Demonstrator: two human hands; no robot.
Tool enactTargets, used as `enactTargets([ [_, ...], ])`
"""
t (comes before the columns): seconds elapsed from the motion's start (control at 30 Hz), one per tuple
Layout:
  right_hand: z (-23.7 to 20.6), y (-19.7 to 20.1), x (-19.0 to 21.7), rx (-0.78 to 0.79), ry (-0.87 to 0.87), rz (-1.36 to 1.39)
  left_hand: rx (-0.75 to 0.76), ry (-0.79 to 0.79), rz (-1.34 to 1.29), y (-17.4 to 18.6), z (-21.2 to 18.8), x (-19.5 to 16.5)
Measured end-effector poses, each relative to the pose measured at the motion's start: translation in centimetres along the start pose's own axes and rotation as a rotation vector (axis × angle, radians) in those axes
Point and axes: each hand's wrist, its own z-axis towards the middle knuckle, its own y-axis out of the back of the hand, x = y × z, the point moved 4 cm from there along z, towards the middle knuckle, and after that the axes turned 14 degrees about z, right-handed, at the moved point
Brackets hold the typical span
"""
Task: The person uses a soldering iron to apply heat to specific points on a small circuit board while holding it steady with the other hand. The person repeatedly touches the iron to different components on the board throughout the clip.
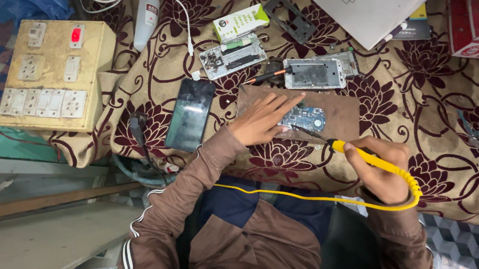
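My left hand (262, 119) lies flat on a brown board (339, 113), its fingers pressing down a small bluish circuit board (306, 118). My right hand (381, 169) grips a yellow-handled soldering iron (364, 156). Its thin dark tip reaches to the lower left edge of the circuit board. The iron's yellow cord (289, 195) loops back across my lap. Both arms wear brown sleeves.
A dark phone (190, 114) lies left of the board. Behind it lie opened phone frames (233, 55) (314, 73), a screwdriver (266, 76), a green-white box (240, 21) and a black frame (291, 18). A cream switchboard (52, 74) stands far left; a white laptop (370, 1) sits top right.
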Motion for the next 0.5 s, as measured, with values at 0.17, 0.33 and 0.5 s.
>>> enactTargets([
  [0.17, -0.3, -0.4, 0.3, -0.001, 0.008, -0.056, 0.009, 0.003, 0.005, -0.3, 0.0, 0.0],
  [0.33, -0.5, -0.6, 0.2, -0.033, -0.020, -0.028, -0.024, -0.009, 0.014, -0.4, -0.1, -0.2],
  [0.5, -0.7, -0.5, -0.9, -0.100, -0.121, 0.101, -0.029, -0.015, 0.005, -0.2, -0.1, -0.1],
])
